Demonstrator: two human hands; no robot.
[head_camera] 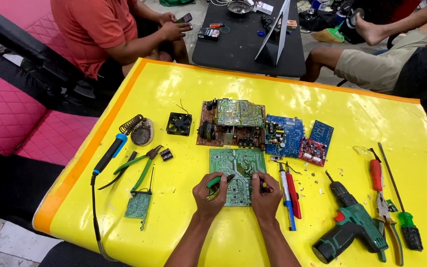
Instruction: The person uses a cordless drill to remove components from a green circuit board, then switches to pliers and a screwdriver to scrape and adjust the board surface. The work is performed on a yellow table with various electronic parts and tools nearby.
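Hands [238, 194] on green circuit board [238, 175]; long axis running away from wearer.

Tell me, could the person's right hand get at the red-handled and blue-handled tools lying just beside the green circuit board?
Probably yes. The right hand rests on the green circuit board, and the red-handled and blue-handled tools lie on the yellow table right next to it, with nothing between. It already grips a small tool, though, so it may need to set that down.

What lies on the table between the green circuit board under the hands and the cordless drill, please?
In the head view, two pen-shaped tools, one blue-and-white and one red, lie side by side between the green circuit board and the cordless drill.
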